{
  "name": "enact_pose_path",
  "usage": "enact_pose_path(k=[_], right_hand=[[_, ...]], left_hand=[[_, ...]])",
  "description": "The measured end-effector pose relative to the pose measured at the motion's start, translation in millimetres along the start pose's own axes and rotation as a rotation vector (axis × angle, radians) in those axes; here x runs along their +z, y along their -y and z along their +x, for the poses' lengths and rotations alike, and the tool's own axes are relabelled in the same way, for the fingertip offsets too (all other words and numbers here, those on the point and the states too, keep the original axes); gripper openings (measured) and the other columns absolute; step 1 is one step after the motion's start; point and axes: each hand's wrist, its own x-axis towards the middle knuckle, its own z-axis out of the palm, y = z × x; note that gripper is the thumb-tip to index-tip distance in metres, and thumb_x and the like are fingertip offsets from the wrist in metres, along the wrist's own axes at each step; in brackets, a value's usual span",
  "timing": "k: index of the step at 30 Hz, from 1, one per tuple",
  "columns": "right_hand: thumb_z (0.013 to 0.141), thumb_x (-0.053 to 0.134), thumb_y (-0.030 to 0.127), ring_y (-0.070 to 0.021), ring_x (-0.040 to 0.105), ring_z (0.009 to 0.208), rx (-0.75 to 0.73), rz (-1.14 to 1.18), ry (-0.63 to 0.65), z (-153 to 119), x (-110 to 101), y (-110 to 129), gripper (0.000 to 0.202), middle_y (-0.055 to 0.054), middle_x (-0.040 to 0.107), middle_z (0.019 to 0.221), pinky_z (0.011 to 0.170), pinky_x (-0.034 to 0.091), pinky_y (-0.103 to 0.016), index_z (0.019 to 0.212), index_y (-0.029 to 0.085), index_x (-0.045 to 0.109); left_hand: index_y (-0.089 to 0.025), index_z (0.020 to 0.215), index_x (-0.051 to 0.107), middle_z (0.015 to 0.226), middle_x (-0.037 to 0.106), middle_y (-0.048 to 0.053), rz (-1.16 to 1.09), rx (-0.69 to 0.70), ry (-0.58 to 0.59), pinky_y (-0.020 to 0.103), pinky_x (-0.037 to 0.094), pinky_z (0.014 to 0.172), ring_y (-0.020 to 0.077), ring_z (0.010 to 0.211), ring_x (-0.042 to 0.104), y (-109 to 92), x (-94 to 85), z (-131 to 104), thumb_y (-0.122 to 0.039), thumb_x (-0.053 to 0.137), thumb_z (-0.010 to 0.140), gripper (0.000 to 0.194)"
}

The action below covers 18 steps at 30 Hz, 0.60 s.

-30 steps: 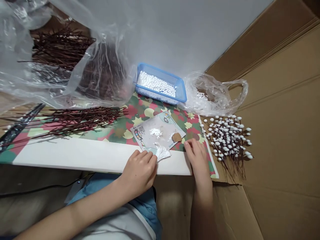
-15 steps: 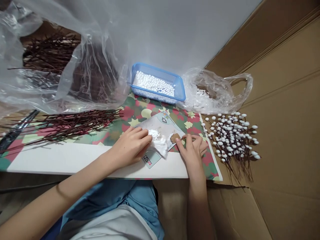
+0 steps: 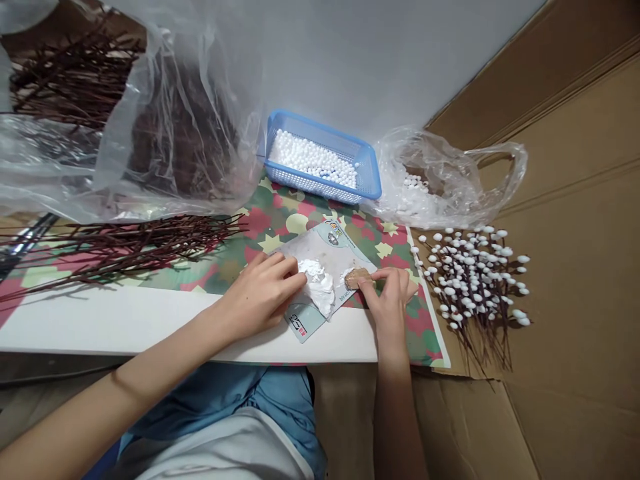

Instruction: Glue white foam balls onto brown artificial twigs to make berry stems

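My left hand [image 3: 261,293] rests at the left of a card [image 3: 307,323], its fingers curled and thumb tip pressed in beside a crumpled white, paste-like mass [image 3: 319,287]. What those fingers hold, if anything, is hidden. Between the thumb and fingers of my right hand [image 3: 389,293] is a small brown piece that looks like cardboard [image 3: 358,279]. Its left edge carries some white paste and lies against the card. The printed card sits tilted on the table under both white mass and brown piece.
A blue basket [image 3: 373,180] of white foam balls stands at the back. Brown stems [image 3: 150,243] lie at left below a clear plastic bag [image 3: 185,133] of more stems. At right, white-tipped stems [image 3: 470,280] lie on cardboard, near another plastic bag [image 3: 450,180].
The view has shifted slightly. The brown piece in my right hand has turned a little and shows a longer face. My left hand stays about where it was.
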Motion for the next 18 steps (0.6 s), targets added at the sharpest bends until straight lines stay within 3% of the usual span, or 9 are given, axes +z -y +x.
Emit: enact_pose_path(k=[5, 8, 10, 14, 18], right_hand=[[0.081, 0.058, 0.035, -0.0189, 0.051, 0.078, 0.056, 0.288, -0.034, -6.2, -5.3, 5.0, 0.016, -0.001, 0.056, 0.079, 0.072, 0.042, -0.032, 0.08, 0.022, 0.049], [0.083, 0.059, 0.035, -0.017, 0.052, 0.073, 0.056, 0.301, -0.176, -9.6, -5.7, 5.1, 0.016, -0.001, 0.057, 0.08, 0.068, 0.042, -0.03, 0.083, 0.022, 0.05], [0.084, 0.058, 0.034, -0.0172, 0.053, 0.073, -0.019, 0.244, -0.202, -8.6, -5.2, 6.5, 0.014, -0.002, 0.057, 0.08, 0.068, 0.043, -0.03, 0.083, 0.023, 0.049], [0.084, 0.051, 0.028, -0.0186, 0.053, 0.073, -0.182, 0.124, -0.057, -3.5, -5.2, 15.0, 0.01, -0.002, 0.055, 0.075, 0.066, 0.042, -0.03, 0.077, 0.024, 0.046], [0.085, 0.047, 0.026, -0.0202, 0.053, 0.077, -0.211, 0.067, 0.035, -1.4, -8.8, 19.8, 0.006, -0.004, 0.057, 0.077, 0.069, 0.043, -0.031, 0.08, 0.024, 0.048]], left_hand=[[-0.017, 0.083, 0.058, 0.082, 0.058, 0.006, -0.012, -0.008, -0.047, 0.034, 0.033, 0.066, 0.0215, 0.074, 0.047, -2.9, -1.2, -11.7, -0.013, 0.044, 0.089, 0.015], [-0.017, 0.081, 0.058, 0.08, 0.058, 0.006, -0.01, -0.037, -0.011, 0.034, 0.032, 0.064, 0.0212, 0.072, 0.048, -4.5, 1.5, -17.7, -0.014, 0.045, 0.089, 0.015], [-0.017, 0.081, 0.058, 0.08, 0.059, 0.006, -0.01, -0.052, 0.027, 0.034, 0.032, 0.064, 0.0211, 0.071, 0.049, -5.1, 3.7, -18.2, -0.012, 0.047, 0.087, 0.014], [-0.017, 0.08, 0.058, 0.082, 0.06, 0.006, 0.011, -0.074, 0.069, 0.034, 0.034, 0.065, 0.022, 0.074, 0.051, -5.7, 5.6, -14.4, -0.01, 0.046, 0.085, 0.014], [-0.017, 0.085, 0.06, 0.086, 0.06, 0.008, -0.014, -0.095, 0.031, 0.035, 0.035, 0.069, 0.0236, 0.079, 0.052, -7.2, 3.4, -16.3, -0.019, 0.044, 0.091, 0.017]])
